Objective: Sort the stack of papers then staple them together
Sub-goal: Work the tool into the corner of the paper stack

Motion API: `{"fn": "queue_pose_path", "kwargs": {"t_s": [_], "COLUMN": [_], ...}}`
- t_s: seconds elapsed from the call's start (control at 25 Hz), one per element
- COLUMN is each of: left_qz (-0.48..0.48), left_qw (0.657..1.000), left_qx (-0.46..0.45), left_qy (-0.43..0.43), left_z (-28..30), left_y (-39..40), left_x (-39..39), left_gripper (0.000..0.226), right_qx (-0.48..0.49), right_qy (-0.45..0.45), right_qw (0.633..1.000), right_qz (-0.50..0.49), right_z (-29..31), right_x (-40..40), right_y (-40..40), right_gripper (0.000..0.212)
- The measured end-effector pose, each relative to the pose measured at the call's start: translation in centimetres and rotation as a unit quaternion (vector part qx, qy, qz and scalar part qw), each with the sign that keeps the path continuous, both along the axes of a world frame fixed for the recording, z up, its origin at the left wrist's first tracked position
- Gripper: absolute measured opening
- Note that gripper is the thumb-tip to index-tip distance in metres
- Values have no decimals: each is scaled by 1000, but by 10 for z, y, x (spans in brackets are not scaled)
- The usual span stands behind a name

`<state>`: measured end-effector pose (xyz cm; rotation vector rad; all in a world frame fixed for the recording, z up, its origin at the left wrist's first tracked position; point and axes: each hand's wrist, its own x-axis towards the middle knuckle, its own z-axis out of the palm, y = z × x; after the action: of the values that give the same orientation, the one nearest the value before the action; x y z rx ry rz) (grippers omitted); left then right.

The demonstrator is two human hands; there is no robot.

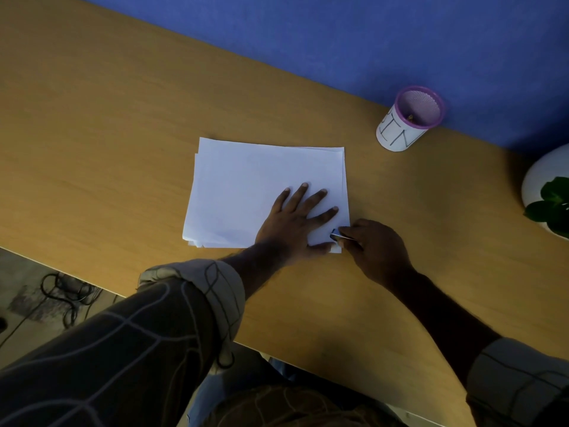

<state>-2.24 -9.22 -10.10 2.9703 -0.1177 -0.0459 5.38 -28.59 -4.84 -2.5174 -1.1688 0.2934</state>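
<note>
Papers (246, 186): we count one loose white stack, edges uneven, on wood-grain tabletop (123, 134).
Left hand (292, 223): flat, fingers spread, pressing stack.
Right hand (375, 245): pinching small metal stapler (337, 234) at corner.

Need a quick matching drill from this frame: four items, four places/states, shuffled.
Items:
1. left hand
2. right hand
3. cup
4. papers

States:
A. by the blue wall
B. flat on the papers
C. loosely stacked, edges uneven
D. pinching a small metal object at the stack's corner

Pairs: 1-B, 2-D, 3-A, 4-C
</note>
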Motion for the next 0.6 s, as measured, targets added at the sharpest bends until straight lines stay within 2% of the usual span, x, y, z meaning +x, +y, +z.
{"fn": "queue_pose_path", "kwargs": {"t_s": [0.6], "left_qz": [1], "left_qw": [1000], "left_qx": [3], "left_qy": [4], "left_z": [1], "left_y": [-1], "left_x": [0], "left_gripper": [81], "right_qx": [-12], "right_qy": [-115], "right_qw": [990], "right_qz": [-83], "right_z": [-20], "right_x": [-35], "right_y": [-3], "right_gripper": [26]}}
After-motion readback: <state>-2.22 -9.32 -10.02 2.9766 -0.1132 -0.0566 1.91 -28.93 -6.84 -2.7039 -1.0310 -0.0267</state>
